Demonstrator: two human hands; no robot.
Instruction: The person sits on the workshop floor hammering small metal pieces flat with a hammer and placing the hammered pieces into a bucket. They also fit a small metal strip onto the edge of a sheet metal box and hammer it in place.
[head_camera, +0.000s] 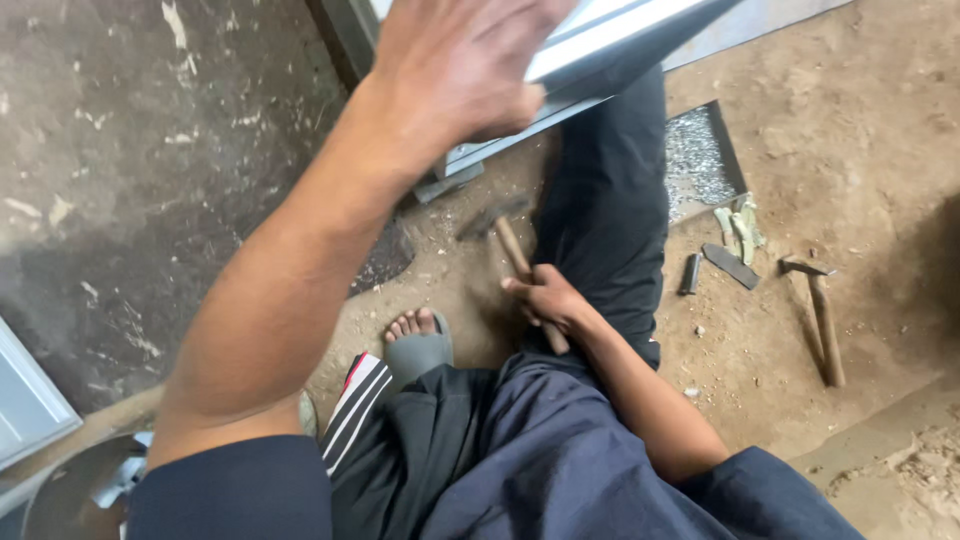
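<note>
wooden hammer handle (525, 275), smooth metal panel (600, 45), rough dirt floor (850, 130).

No packages, labels, signs or screens show in this view. Nothing on the dirt floor or the dark slab beside it bears a printed face, a wrapper or a display.
</note>
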